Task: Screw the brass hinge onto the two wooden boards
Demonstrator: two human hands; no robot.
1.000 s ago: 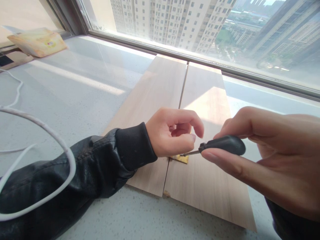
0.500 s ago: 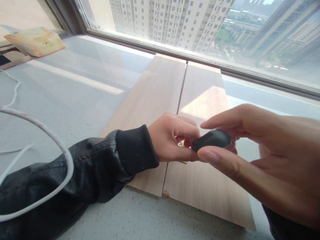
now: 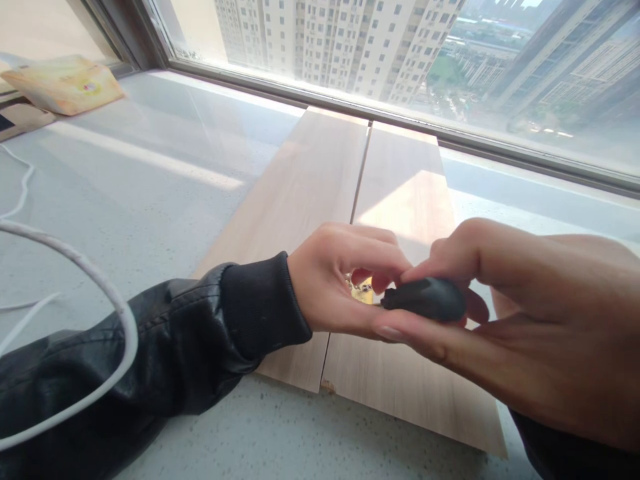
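Two pale wooden boards, a left one point(image 3: 295, 180) and a right one point(image 3: 420, 373), lie side by side with a narrow gap between them. Over the gap is a brass-coloured metal piece point(image 3: 363, 292), mostly hidden by my left hand point(image 3: 345, 280). That hand's fingers are curled, with the tips meeting near the front end of a black handle point(image 3: 430, 299); what they pinch is hidden. My right hand point(image 3: 520, 313) grips the black handle between thumb and fingers, its fingertips touching those of my left hand.
White cables point(image 3: 107, 280) loop at the left, one crossing in front of my left sleeve. A yellowish soft packet point(image 3: 70, 87) and a cardboard box point(image 3: 25, 120) sit at the back left. A window frame point(image 3: 280, 93) runs behind the speckled white surface point(image 3: 130, 180).
My right index finger has closed down onto the front of the black handle. The handle has turned a little and now lies more level. The view has shifted slightly.
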